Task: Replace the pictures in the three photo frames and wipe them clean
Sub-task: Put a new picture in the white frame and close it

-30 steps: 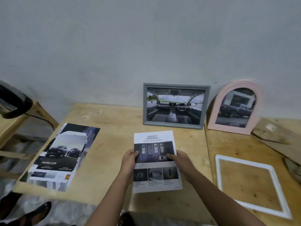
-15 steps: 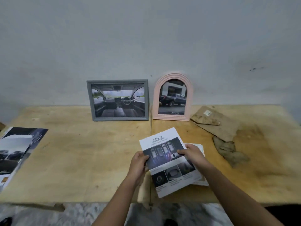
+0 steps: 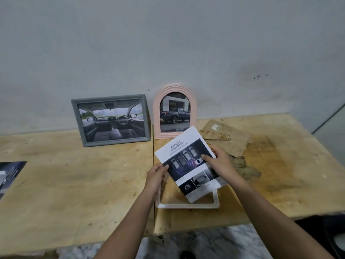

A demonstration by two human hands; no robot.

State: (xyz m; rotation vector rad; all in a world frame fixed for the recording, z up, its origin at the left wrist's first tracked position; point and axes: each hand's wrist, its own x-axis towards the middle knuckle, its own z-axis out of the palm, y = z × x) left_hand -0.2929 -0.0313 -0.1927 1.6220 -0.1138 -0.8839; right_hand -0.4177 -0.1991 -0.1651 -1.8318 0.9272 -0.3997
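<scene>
Safety sheet is tilting further above the white frame, left hand and right hand fingers pinching it.

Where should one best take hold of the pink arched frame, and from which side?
The pink arched frame stands against the wall, so its back is closed off, and its top is rounded. Probably grip its straight side rails, coming from the front.

Rectangular frame left of arched frame — flat frame before them.

Open table left, grey frame, pink frame behind, scraps, perhaps cardboard, right
</scene>
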